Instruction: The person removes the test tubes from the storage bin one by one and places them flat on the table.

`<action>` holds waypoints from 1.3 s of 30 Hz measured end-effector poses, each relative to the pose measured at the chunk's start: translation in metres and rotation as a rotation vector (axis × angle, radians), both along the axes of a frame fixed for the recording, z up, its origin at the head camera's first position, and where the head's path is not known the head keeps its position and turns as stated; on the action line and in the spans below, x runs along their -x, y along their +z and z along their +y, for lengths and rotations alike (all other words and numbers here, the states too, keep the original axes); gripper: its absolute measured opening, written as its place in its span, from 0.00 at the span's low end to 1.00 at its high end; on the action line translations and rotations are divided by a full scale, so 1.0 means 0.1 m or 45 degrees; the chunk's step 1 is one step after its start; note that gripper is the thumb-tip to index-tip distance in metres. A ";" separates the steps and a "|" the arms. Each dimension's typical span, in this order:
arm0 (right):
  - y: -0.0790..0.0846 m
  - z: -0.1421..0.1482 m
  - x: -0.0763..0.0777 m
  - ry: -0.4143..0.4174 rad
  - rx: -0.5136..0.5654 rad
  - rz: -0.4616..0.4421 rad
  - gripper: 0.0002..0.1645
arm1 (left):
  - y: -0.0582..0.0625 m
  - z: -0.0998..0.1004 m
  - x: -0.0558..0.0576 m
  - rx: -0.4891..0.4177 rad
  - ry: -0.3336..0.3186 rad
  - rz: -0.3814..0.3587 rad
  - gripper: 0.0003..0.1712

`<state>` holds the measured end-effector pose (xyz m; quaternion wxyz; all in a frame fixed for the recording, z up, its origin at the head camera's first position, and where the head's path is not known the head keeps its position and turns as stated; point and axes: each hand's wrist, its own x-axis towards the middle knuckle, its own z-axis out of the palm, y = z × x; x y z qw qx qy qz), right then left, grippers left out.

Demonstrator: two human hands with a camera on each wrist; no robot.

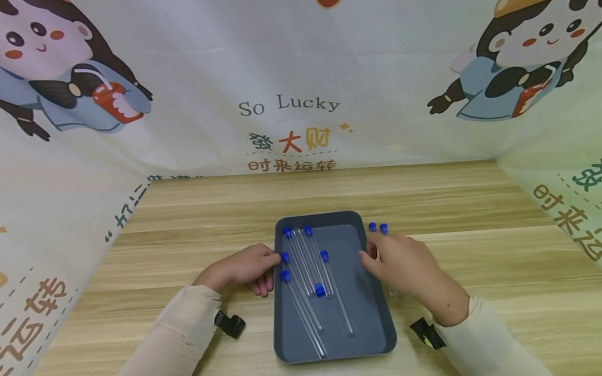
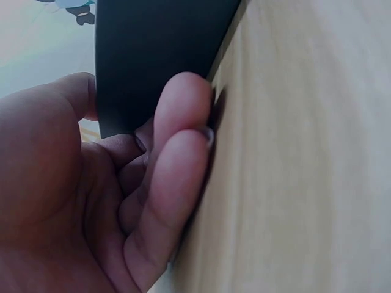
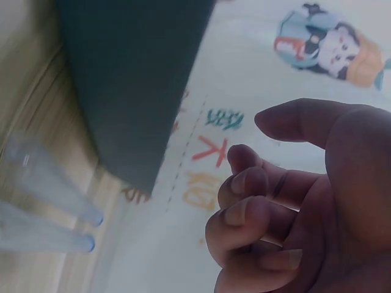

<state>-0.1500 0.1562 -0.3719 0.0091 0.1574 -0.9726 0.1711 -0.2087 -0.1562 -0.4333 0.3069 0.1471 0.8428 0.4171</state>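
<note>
Several clear test tubes (image 1: 301,313) with blue caps lie lengthwise in a dark grey tray (image 1: 367,339), their caps mostly at the far end; one cap (image 1: 320,290) points nearer. At the tray's left wall, my left hand (image 1: 249,266) grips the edge, thumb at the rim and fingers along the outside, low against the table. My right hand (image 1: 406,263) hovers by the right rim with loosely bent fingers; the right wrist view shows nothing between thumb and fingers. Under it, two more capped tubes (image 3: 43,183) lie on the table beside the tray, mostly hidden in the head view.
The wood-grain table (image 1: 211,209) is enclosed by a printed white backdrop (image 1: 291,62) at the back and both sides. A small black camera (image 1: 230,324) sits at the left wrist and another black camera (image 1: 427,333) at the right.
</note>
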 end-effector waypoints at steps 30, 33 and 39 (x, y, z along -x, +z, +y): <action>-0.25 -0.39 -0.27 0.332 0.010 0.128 0.17 | -0.01 -0.01 0.00 -0.002 0.006 0.000 0.30; -0.28 -0.40 -0.26 0.350 0.033 0.093 0.18 | 0.00 -0.01 -0.01 -0.001 0.006 -0.004 0.30; -0.33 -0.41 -0.24 0.347 0.049 0.029 0.18 | 0.00 0.00 -0.01 -0.004 0.010 -0.004 0.30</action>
